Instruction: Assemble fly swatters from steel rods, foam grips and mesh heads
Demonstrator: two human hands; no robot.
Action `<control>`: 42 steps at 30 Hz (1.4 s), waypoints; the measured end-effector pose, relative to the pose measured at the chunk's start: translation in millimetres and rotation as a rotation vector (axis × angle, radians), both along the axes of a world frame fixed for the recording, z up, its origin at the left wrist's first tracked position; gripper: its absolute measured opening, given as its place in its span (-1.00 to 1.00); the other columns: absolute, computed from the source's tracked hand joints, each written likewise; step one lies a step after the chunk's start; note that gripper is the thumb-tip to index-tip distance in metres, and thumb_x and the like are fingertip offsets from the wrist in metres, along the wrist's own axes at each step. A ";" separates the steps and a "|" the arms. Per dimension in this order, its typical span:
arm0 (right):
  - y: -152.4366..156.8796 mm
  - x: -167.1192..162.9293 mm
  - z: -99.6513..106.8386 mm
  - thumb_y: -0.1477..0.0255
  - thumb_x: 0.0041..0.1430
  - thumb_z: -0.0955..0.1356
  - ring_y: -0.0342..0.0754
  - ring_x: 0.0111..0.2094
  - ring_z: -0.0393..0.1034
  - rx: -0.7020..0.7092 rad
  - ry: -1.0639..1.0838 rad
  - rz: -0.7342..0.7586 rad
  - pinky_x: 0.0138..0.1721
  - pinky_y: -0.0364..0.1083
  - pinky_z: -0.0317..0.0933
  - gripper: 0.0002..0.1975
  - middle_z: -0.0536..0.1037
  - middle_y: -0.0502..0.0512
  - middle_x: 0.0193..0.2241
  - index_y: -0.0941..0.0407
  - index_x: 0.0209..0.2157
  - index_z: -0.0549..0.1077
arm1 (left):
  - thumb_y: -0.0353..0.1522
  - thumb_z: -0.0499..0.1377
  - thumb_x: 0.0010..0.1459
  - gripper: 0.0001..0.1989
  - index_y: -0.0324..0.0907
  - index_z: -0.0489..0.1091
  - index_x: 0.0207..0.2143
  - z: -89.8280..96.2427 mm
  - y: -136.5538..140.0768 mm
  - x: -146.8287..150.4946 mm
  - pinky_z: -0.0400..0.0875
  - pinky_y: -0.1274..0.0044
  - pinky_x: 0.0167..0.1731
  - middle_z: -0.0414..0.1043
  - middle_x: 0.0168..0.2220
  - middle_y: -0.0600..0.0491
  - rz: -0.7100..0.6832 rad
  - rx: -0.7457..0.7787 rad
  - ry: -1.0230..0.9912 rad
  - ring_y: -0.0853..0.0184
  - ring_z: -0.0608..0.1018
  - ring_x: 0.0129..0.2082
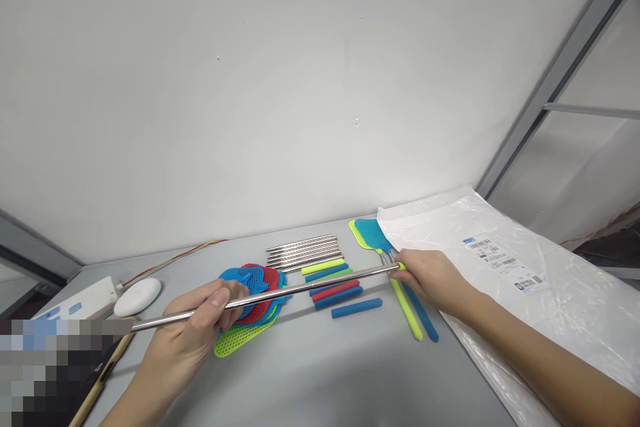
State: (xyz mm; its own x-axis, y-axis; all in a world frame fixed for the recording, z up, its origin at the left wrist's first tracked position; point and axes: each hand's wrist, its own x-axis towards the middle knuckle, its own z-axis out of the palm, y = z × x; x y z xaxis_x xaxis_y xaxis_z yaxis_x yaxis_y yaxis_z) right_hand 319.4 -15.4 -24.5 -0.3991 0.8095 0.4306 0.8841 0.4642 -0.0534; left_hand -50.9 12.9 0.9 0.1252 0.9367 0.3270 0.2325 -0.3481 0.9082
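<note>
A long shiny metal rod [295,289] runs between my two hands, tilted up to the right. My left hand [193,327] is closed around it, thumb along the top. My right hand [430,277] pinches a yellow-green handle [401,267] at the rod's right end; most of this handle is hidden by the fingers. Beneath my left hand lies a pile of blue, red and green perforated fly swatter heads [243,340]. Loose coloured handles [356,309] lie under the rod. Close to my right hand are fly swatters with a blue head [373,233] and a yellow-green one.
Several metal rods [303,250] lie in a row near the wall. A large white plastic bag [500,307] with a label covers the table's right side. At the left are a white round object [138,297], a white box [83,303] and coloured wires [175,257].
</note>
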 end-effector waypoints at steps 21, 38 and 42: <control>-7.5 -21.8 -16.9 0.18 0.38 0.09 -0.13 -0.54 0.29 -0.043 -0.065 0.178 -0.53 -0.13 -0.07 -0.61 0.41 -0.04 -0.54 0.11 -0.40 0.29 | -0.16 -0.16 0.31 -0.55 -0.16 0.18 -0.57 -1.6 -25.4 36.1 0.12 0.56 -0.48 0.14 -0.58 0.13 -0.373 -0.113 0.470 0.40 0.27 -0.52; -20.1 -55.7 16.0 0.22 0.40 0.07 -0.15 -0.58 0.24 -0.072 -0.161 0.261 -0.56 -0.12 -0.20 -0.63 0.40 -0.05 -0.54 0.11 -0.40 0.26 | -0.14 -0.12 0.31 -0.56 -0.18 0.21 -0.55 2.0 -30.7 71.9 0.08 0.59 -0.51 0.16 -0.59 0.15 -0.495 -0.209 0.350 0.43 0.24 -0.52; -22.0 -60.6 33.7 0.23 0.40 0.07 -0.15 -0.60 0.24 -0.080 -0.196 0.242 -0.58 -0.12 -0.23 -0.62 0.41 -0.05 -0.56 0.12 -0.40 0.26 | -0.14 -0.10 0.30 -0.54 -0.19 0.18 -0.59 8.0 -29.5 77.4 0.05 0.59 -0.54 0.15 -0.62 0.16 -0.500 -0.185 0.301 0.45 0.21 -0.56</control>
State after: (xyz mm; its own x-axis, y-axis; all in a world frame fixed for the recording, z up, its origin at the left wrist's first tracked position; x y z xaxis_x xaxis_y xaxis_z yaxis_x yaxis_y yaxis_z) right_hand 258.8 -37.4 9.2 -0.6530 0.7094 0.2653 0.7457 0.6634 0.0616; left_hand 26.5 -16.6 8.9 0.6261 0.7783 0.0467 0.3372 -0.3243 0.8838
